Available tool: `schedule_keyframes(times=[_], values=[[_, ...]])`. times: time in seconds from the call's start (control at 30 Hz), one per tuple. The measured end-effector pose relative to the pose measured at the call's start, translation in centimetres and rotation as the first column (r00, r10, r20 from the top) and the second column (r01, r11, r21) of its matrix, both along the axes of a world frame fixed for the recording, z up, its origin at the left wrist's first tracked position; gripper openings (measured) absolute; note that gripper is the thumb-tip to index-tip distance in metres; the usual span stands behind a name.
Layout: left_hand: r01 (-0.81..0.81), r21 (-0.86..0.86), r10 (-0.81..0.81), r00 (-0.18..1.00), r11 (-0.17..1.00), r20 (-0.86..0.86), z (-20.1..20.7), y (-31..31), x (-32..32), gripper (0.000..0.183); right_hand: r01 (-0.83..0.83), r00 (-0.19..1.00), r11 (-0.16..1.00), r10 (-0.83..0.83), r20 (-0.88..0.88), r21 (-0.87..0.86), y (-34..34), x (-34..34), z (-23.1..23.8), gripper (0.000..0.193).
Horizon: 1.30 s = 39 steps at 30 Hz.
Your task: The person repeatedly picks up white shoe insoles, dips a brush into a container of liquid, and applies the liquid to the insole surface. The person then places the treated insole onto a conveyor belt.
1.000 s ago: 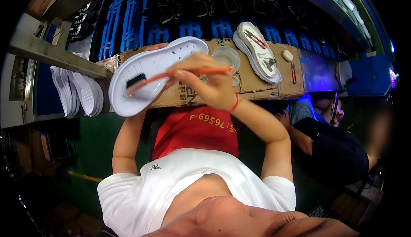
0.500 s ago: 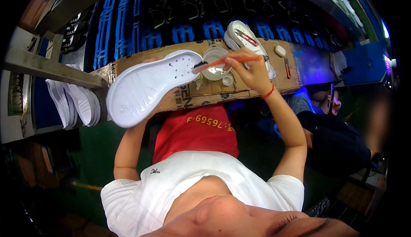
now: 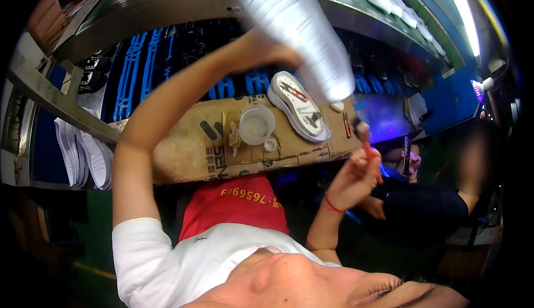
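Observation:
My left hand [image 3: 275,51] is raised past the far side of the bench, closed on a white shoe sole [image 3: 320,43]. The sole is smeared by motion, its ribbed face in view, and it hides part of my fingers. Lower and to the right, my right hand [image 3: 355,179] grips a red-handled brush [image 3: 369,151], its dark bristles pointing up. On the cardboard [image 3: 183,146] stands a clear plastic cup [image 3: 256,135], with a small round cap [image 3: 270,145] beside it. A second white sole [image 3: 315,134] lies to their right, with red-handled snips [image 3: 293,91] inside it.
More white soles [image 3: 94,158] stand at the left. Above the bench, a metal shelf [image 3: 183,13] carries further white soles [image 3: 384,2]. Blue racks [image 3: 130,80] hold dark shoes behind the cardboard. A red tool [image 3: 347,125] lies at its right end. Another person [image 3: 425,202] sits at the right.
My left hand has lifted the sole from over the cardboard up, away and to the right. My right hand with the brush has drawn back toward me, off the sole.

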<state>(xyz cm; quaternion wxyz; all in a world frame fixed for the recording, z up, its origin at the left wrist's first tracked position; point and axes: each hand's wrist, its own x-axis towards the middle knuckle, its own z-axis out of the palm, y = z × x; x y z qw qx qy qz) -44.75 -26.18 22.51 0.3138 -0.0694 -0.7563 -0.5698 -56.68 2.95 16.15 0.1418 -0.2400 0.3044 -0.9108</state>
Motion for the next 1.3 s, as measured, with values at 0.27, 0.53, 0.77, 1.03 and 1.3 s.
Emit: schedule_keyframes(times=[0.27, 0.53, 0.77, 1.03, 1.3], values=[[-0.543, -0.096, 0.55, 0.831, 0.834, 0.08, 5.6, -4.6, -9.5, 0.04, 0.061, 0.984, 0.963, -0.014, -0.18, 0.262, 1.2, 1.1, -0.6, 0.021], [-0.728, -0.592, 0.702, 0.62, 0.346, -0.351, -9.8, 7.5, 18.4, 0.056, -0.235, 0.917, 0.862, 0.35, -0.192, 0.449, -1.0, 4.3, -4.8, 0.016], [-0.714, -0.455, 0.842, -0.388, -0.532, -0.375, -15.4, 8.4, 46.4, 0.051, -0.604, 0.593, 0.529, 0.798, -0.107, 0.596, -5.6, 10.2, -5.2, 0.014], [-0.64, -0.603, 0.564, -0.748, -0.475, 0.35, -21.1, 4.3, 68.0, 0.071, -0.339, 0.194, 0.436, 0.899, -0.392, 0.834, -14.2, 21.5, -6.2, 0.037], [-0.943, -0.257, 0.57, -0.334, -0.213, 0.751, -22.7, 3.6, 67.0, 0.083, -0.346, -0.101, 0.648, 0.693, -0.714, 0.678, -20.8, 32.6, -13.0, 0.028]])
